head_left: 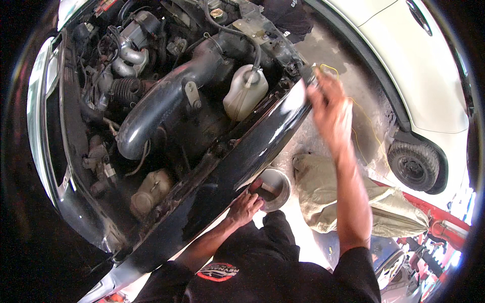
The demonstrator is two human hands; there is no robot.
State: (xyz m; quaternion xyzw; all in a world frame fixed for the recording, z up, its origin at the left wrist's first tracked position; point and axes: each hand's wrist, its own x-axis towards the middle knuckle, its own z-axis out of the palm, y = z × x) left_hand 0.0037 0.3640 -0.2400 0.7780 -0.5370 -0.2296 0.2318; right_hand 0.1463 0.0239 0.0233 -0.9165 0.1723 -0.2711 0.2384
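My right hand (331, 103), slightly smeared by motion, is at the far front end of the black fender (242, 154). Its fingers are closed on a small dark grey pad (309, 76) that touches the fender by a whitish patch. Lower down, my left hand (245, 208) is beside the fender's outer side with its fingers closed round a dark red, flat-looking piece (256, 186). Just beyond that hand stands a round grey bucket (283, 187); what lies in it is hard to make out.
Left of the fender is an open engine bay with a thick black air pipe (156, 108) and a white plastic reservoir (246, 93). A beige cloth cover (316, 194) lies to the right. A thin yellow cord (357, 134) runs over the floor near a white vehicle (434, 96).
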